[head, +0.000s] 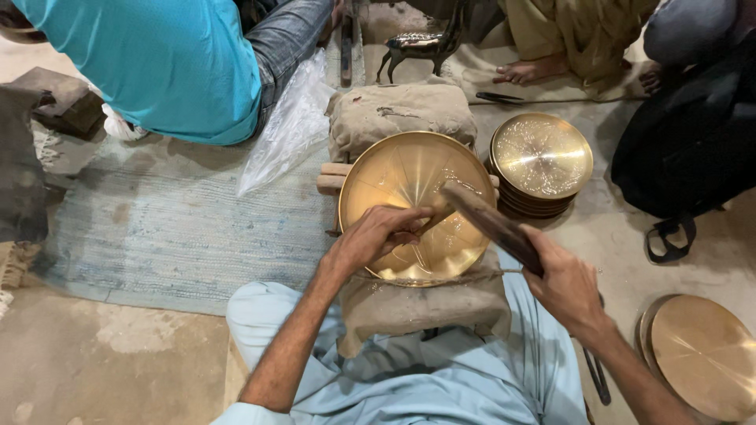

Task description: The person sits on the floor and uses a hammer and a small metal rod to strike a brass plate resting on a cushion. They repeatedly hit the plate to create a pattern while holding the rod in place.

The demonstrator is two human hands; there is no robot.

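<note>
Down on the ground it was bare, dusty concrete floor (102,370), pale and stained. A woven blue-grey mat (173,228) lay spread across the left, worn and faded in patches. A crumpled clear plastic bag (287,130) sat on its far edge. Other people crouched around the top, one in a turquoise shirt (157,63). The light was warm and even.

A round, shiny golden brass plate (409,189) with faint radial lines lies face up, slightly tilted, on a padded tan cloth block (398,110); a dark flat wooden mallet (492,224) slants over the plate's right rim
</note>
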